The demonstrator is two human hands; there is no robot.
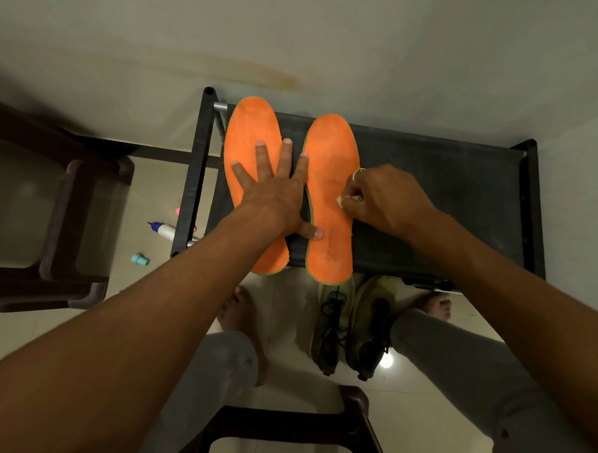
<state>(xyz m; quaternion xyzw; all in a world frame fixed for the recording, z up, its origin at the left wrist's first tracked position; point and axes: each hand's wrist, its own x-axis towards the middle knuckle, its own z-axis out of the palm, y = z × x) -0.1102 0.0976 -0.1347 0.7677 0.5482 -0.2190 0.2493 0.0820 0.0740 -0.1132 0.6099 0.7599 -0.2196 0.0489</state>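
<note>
Two orange insoles lie side by side on a black rack top point(443, 192). My left hand point(275, 196) lies flat with spread fingers across both, its palm on the left insole point(249, 139) and its thumb on the right insole point(331, 146). My right hand point(382, 197) pinches a small pale wad point(349, 200), cloth or cotton, and holds it against the right insole's outer edge.
A pair of olive sneakers point(350, 327) stands on the tiled floor under the rack's front edge, between my bare feet. A dark plastic chair point(57, 216) is at the left, another stool point(285, 425) below. A white bottle point(164, 230) and a teal cap point(140, 259) lie on the floor.
</note>
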